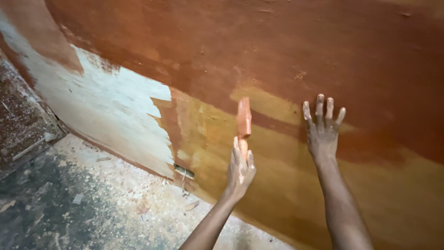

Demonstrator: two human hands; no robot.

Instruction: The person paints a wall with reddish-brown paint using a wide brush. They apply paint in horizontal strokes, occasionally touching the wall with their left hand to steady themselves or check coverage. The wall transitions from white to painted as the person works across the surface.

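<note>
My left hand [240, 169] grips the handle of a paintbrush [243, 121] coated in orange-brown paint. The bristles point up and rest against the wall [277, 55], at the boundary between the dark reddish-brown upper band and the yellower lower band. My right hand [323, 131] is pressed flat on the wall to the right of the brush, fingers spread, holding nothing.
A bare whitish patch [111, 106] of the wall lies left of the brush. The floor [92, 203] below is dusty and paint-spattered, with small scraps of debris. A dark speckled surface [18, 120] stands at the far left.
</note>
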